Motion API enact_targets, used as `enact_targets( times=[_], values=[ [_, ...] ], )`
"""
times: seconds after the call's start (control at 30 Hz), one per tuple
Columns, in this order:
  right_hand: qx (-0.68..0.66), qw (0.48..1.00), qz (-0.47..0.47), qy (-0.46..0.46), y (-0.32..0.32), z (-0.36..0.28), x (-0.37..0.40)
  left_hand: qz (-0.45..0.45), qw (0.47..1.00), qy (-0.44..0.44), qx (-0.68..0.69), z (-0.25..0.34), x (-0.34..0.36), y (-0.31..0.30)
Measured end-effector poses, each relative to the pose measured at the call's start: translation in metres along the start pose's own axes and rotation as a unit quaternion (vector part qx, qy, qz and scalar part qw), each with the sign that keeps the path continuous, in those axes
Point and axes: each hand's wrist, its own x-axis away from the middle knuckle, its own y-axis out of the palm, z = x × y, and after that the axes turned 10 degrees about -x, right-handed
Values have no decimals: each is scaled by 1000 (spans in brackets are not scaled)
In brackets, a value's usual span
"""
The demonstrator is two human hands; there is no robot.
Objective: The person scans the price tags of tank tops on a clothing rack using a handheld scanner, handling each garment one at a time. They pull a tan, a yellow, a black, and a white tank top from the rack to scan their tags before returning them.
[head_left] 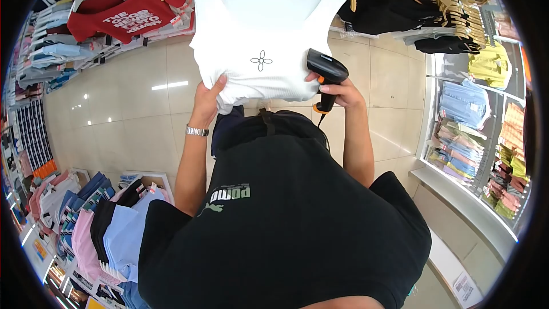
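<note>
The left hand bunches the white tank top's hem in closed fingers. The right hand, fingers wrapped tight, holds a barcode scanner against the top's right edge.

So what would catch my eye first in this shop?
The white tank top on a wooden hanger fills the top centre, its hem held in the left hand. Just right of it, the right hand holds a black scanner with an orange trigger at the cloth's edge. A red shirt hangs at the upper left, above the shiny tiled floor.
</note>
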Motion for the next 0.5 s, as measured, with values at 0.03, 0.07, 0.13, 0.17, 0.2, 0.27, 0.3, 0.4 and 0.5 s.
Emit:
enact_targets(
  times=[0.03,0.07,0.13,0.17,0.2,0.27,0.3,0.4,0.5],
  values=[
    [-2,1000,14,3,-2,0,-1,1,1000,-10,15,-1,2,2],
    [-4,1000,28,5,-4,0,-2,1,999,-20,31,-2,4,5],
    [-29,999,42,9,-6,-1,-3,0,998,-30,58,-4,7,10],
    [-42,998,48,11,-5,-1,-4,-3,997,-31,68,-6,9,12],
    [-54,997,56,12,-6,-1,-4,-6,996,-32,79,-7,10,13],
    [-68,997,46,10,-8,-1,-5,2,995,-37,91,-7,11,17],
    [-76,996,44,5,-7,-1,-6,6,994,-39,97,-6,11,19],
    [-95,994,49,0,0,-5,-5,0,994,-25,104,-3,12,21],
    [-86,994,65,-1,1,-5,-2,8,995,-11,102,-1,11,22]
  ],
)
